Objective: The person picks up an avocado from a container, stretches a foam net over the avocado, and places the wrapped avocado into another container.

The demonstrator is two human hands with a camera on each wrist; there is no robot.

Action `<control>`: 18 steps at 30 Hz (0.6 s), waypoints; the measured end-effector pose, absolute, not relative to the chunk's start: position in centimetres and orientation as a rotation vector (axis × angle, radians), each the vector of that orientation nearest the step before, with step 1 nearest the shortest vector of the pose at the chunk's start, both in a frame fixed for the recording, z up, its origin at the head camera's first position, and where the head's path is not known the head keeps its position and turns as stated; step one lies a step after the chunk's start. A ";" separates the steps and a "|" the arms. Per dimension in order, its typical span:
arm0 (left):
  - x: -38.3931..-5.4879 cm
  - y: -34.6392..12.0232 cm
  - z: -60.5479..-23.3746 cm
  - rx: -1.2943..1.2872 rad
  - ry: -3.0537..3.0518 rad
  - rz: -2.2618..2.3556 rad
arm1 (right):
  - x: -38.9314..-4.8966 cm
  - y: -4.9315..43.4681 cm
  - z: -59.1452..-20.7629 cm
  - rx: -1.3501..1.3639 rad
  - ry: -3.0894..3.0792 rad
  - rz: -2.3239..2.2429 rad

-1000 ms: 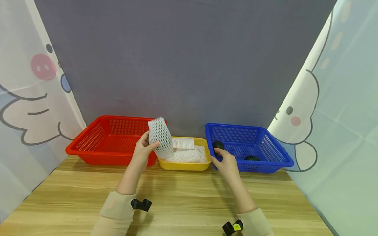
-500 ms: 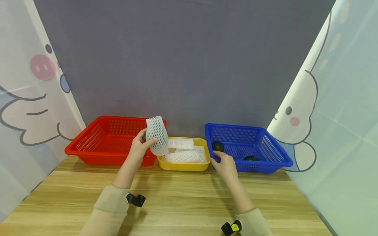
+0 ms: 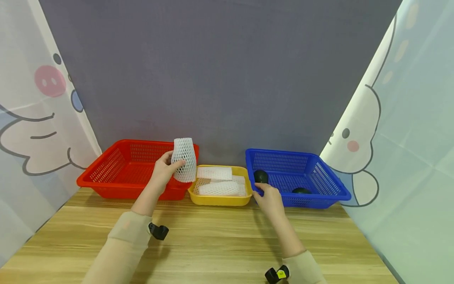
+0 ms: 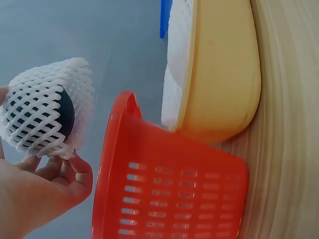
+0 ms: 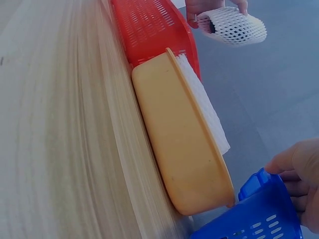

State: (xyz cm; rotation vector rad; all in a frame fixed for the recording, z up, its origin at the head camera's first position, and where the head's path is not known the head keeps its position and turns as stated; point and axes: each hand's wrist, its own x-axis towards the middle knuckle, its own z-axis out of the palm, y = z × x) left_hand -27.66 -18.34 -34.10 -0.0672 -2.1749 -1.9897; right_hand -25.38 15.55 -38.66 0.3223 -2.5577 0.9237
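My left hand (image 3: 162,169) holds a white foam net sleeve (image 3: 185,159) over the right end of the red basket (image 3: 131,184). Through the mesh in the left wrist view, a dark rounded fruit (image 4: 65,112) shows inside the sleeve. My right hand (image 3: 271,201) is at the near left corner of the blue basket (image 3: 315,200), its thumb and fingers around the rim (image 5: 255,182). Inside that basket lie two dark green fruits, one round (image 3: 261,176) by the left wall and one (image 3: 302,190) partly hidden behind the front rim.
Between the two baskets stands a yellow tray (image 3: 220,200) with several white foam net sleeves (image 3: 219,188) in it. All three containers sit at the back of a wooden table (image 3: 220,244), before a grey panel (image 3: 227,79).
My left hand has carried the sleeve leftward from over the yellow tray's left edge to over the red basket's right end. The right hand has stayed at the blue basket's corner, its fingers lowering onto the rim.
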 end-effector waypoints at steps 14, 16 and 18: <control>-29.5 -20.3 -34.2 0.181 -2.324 -1.812 | -25.4 15.6 -38.8 0.347 -2.555 0.886; -29.7 -20.4 -34.2 0.210 -2.329 -1.806 | -25.4 15.6 -38.8 0.349 -2.554 0.880; -29.9 -20.5 -34.3 0.230 -2.339 -1.791 | -25.5 15.6 -38.9 0.352 -2.547 0.875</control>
